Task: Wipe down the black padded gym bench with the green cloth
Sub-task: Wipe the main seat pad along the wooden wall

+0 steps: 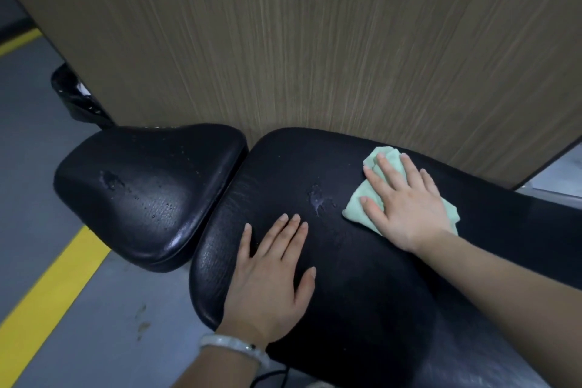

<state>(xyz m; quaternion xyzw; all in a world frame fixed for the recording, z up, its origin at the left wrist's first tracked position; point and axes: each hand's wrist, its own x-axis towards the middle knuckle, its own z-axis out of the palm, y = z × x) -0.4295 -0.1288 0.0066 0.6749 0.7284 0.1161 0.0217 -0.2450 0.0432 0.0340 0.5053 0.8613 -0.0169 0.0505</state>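
Note:
The black padded gym bench has two parts: a long back pad [362, 277] running from centre to lower right, and a smaller seat pad [148, 192] at the left. A wet smear [318, 198] lies on the long pad; droplets speckle the seat pad. My right hand [406, 201] presses flat with straight fingers on the folded green cloth [357, 203], just right of the smear. My left hand [271, 280] rests flat on the near left end of the long pad, fingers spread, a pale bracelet at the wrist.
A wood-grain wall panel [315, 41] stands directly behind the bench. Grey floor [28, 167] with a yellow painted stripe [53, 296] runs at the left. A black bag-like object [74, 94] sits on the floor behind the seat pad.

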